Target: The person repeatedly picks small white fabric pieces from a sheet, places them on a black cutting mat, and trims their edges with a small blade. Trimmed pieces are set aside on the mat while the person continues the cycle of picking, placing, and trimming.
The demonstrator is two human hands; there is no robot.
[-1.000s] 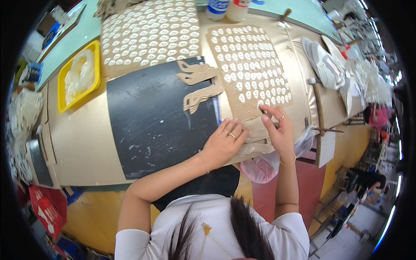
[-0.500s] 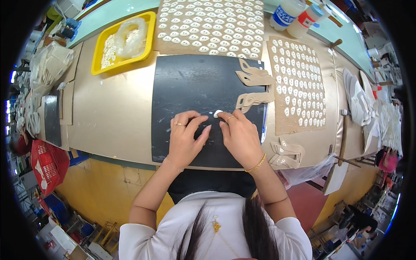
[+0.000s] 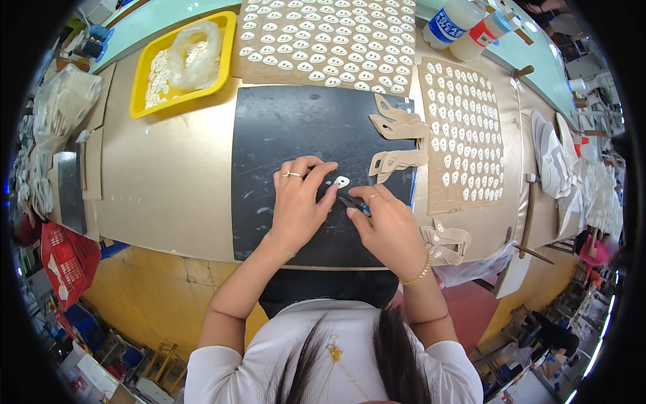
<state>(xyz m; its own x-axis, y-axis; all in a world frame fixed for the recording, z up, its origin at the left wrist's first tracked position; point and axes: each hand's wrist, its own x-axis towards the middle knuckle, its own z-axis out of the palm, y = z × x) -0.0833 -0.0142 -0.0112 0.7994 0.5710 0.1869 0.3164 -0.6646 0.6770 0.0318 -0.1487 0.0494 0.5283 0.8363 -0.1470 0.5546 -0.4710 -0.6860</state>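
Observation:
A small white rounded piece (image 3: 342, 182) with a dark hole lies on the black mat (image 3: 289, 128). My left hand (image 3: 301, 195) is just left of it, fingers bent and apart. Its index finger hangs above the piece's upper left side and the thumb comes close to its lower left edge; I cannot tell if they touch. In my right hand (image 3: 385, 219), closed, is a small pointed tool (image 3: 350, 203) with a dark tip and a bit of blue. The tip points left, just below the white piece; the fingers hide the rest.
Tan cut-out pieces (image 3: 397, 161) lie at the mat's right edge, more (image 3: 445, 242) nearer me. Brown boards (image 3: 464, 202) carry rows of white pieces. A yellow tray (image 3: 136, 101) stands far left, bottles (image 3: 447, 27) far right. A hammer (image 3: 530, 209) lies right.
My right hand has left the white piece, moved slightly right and down, and now holds the pointed tool. The left hand has shifted right, and the piece's hole now shows.

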